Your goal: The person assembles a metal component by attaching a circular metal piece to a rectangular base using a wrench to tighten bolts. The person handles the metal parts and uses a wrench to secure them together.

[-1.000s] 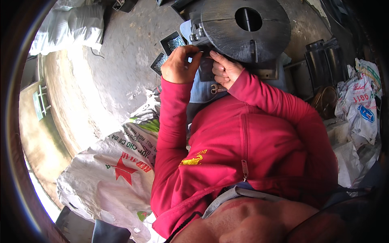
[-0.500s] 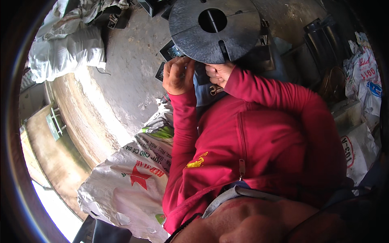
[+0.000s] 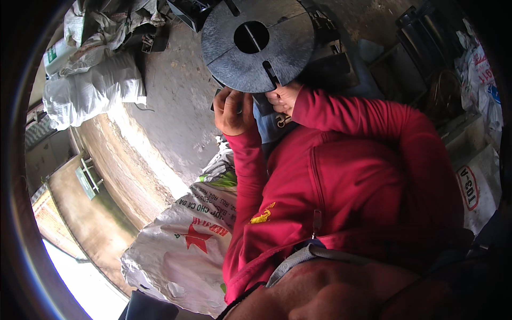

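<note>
A dark grey round disc (image 3: 288,50) with a central hole and radial slots lies before me. My left hand (image 3: 233,111) is at its near left edge, fingers curled inward and tips mostly hidden. Whatever they pinch, if anything, cannot be made out. Close by on the right, my right hand (image 3: 284,98) is closed just under the near rim, beside a slot. The open jaw of a metal spanner (image 3: 281,121) pokes out below this fist, its shaft seemingly inside the grip.
White plastic sacks (image 3: 93,88) are piled at the far left. A printed woven sack (image 3: 170,256) lies beside my left arm. Black bins (image 3: 193,12) stand behind the disc, and dark curved parts (image 3: 429,37) at the far right. Another white sack (image 3: 477,197) sits right of me.
The disc now appears further left and slightly lower, covering more of the small bins beside it. Both hands stay near its front edge, with the spanner jaw still below my right hand.
</note>
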Tool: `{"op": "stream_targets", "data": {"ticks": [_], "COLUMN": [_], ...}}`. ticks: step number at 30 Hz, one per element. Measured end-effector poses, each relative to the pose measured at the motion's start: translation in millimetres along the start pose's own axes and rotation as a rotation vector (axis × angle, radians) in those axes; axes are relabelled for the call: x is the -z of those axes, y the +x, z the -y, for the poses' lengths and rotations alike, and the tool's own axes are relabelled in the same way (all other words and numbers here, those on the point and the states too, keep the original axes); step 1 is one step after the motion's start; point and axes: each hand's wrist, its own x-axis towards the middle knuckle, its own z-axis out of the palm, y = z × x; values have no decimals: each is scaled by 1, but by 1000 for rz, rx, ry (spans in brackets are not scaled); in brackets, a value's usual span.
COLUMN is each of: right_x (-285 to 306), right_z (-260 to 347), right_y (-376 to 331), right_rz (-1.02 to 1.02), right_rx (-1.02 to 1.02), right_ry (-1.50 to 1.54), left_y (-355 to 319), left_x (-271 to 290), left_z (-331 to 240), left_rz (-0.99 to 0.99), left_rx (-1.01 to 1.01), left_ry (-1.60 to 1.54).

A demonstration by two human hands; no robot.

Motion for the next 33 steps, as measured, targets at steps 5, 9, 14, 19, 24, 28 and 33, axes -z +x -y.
{"op": "stream_targets", "data": {"ticks": [5,9,14,19,24,28,33], "right_x": [-1,-3,-3,0,6,-5,0], "right_z": [2,3,1,4,0,8,4], "right_y": [-3,-2,0,0,4,-3,-1], "right_rz": [-46,-37,-41,5,6,-29,-27], "right_rx": [-31,-13,-2,-10,-63,-36,-45], "right_ry": [-43,-32,-52,-69,-93,-153,-83], "left_y": [-2,-1,-5,0,-6,-7,-5], "left_x": [0,3,-2,-1,-9,-8,-9], "left_z": [6,7,1,9,4,9,12], "left_rz": [29,92,5,50,-64,-33,-7], "left_rx": [44,60,97,-72,-50,40,57], "left_ry": [19,-20,60,105,144,118,72]}}
